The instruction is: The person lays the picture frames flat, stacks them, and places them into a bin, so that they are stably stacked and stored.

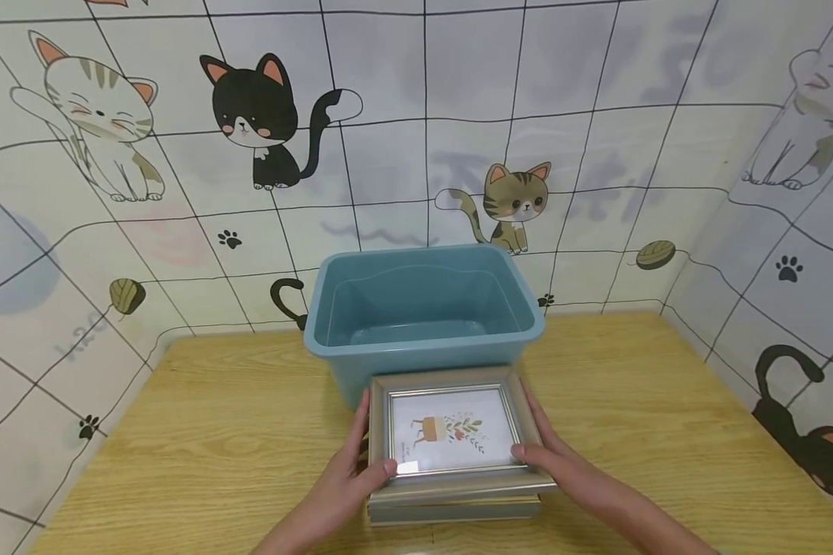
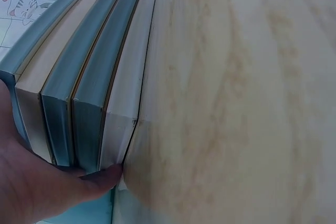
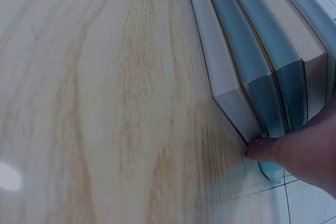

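A stack of several picture frames (image 1: 454, 510) lies on the table in front of a blue plastic tub. The top frame (image 1: 458, 484) has a silvery-beige border around a printed vase of flowers, turned sideways. My left hand (image 1: 343, 474) grips the stack's left side, thumb over the top border and fingers along the edge. On the right side, my right hand (image 1: 572, 466) holds it the same way. Both wrist views show the layered blue-grey and pale frame edges (image 2: 97, 85), with a fingertip of the left hand (image 2: 42, 182) and right hand (image 3: 299, 148) at the lowest frame.
The open blue tub (image 1: 423, 354) stands right behind the stack, its inside bare. Under everything is a wood-grain table (image 1: 250, 416). A white sheet (image 1: 389, 77) with a grid and cartoon cats hangs behind and along both sides.
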`<state>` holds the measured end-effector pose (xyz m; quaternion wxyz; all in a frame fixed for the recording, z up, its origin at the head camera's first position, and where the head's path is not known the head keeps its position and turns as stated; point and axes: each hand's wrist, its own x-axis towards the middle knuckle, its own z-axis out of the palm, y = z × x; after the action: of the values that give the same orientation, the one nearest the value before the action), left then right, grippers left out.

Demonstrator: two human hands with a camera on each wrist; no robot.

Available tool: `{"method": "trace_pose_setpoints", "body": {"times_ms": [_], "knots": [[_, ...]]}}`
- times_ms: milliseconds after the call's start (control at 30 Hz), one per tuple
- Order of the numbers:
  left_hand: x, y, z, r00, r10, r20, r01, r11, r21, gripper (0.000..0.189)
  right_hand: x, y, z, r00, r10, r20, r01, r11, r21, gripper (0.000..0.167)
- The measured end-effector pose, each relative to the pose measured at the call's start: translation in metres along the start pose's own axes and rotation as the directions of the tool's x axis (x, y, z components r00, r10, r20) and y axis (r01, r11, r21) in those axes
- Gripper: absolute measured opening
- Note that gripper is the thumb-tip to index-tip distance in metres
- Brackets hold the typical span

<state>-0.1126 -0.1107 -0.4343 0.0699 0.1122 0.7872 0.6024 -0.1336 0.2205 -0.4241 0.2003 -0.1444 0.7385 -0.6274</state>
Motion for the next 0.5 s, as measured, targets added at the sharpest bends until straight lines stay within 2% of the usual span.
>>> {"method": "trace_pose_setpoints", "body": {"times_ms": [267, 500], "knots": [[-0.001, -0.004, -0.002, 1.0, 0.003, 0.005, -0.003, 1.0, 0.01, 0.092, 0.002, 0.006, 0.001, 0.997, -0.073, -0.015, 0.073, 0.997, -0.031, 0.095], [-0.002, -0.004, -0.004, 0.999, 0.021, 0.035, -0.02, 0.999, -0.031, 0.094, -0.001, 0.012, 0.006, 0.974, -0.223, -0.026, 0.222, 0.974, -0.04, 0.094]]}}
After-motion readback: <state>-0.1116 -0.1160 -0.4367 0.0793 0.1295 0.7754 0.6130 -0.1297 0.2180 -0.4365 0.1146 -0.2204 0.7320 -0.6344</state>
